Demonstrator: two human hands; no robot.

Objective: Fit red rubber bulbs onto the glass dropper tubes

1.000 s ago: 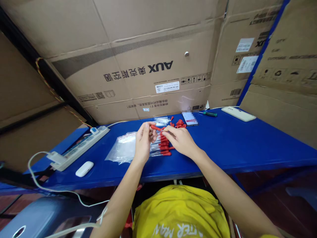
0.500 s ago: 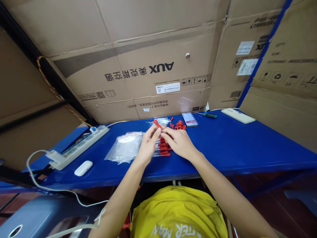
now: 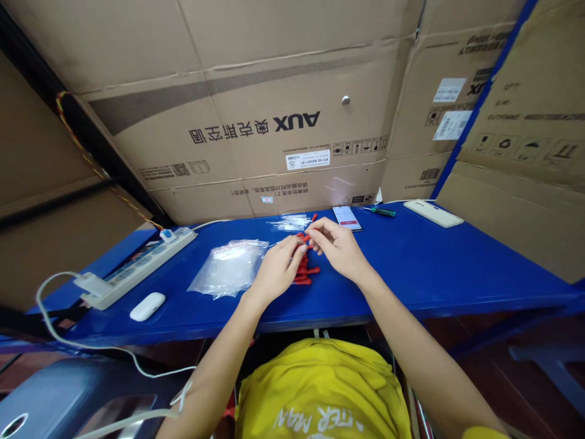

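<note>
Cardboard panels printed AUX rise behind a blue table, where clear plastic bags lie just beside a person's left hand. That hand curves over red-bulbed droppers grouped on the table; the right hand has thumb and fingertips nearly meeting at the group's far end. Whether either pinches a dropper cannot be told. Thin clear tubes lie just beyond.

Arms forward — left fingers beside curled right fingers
</note>
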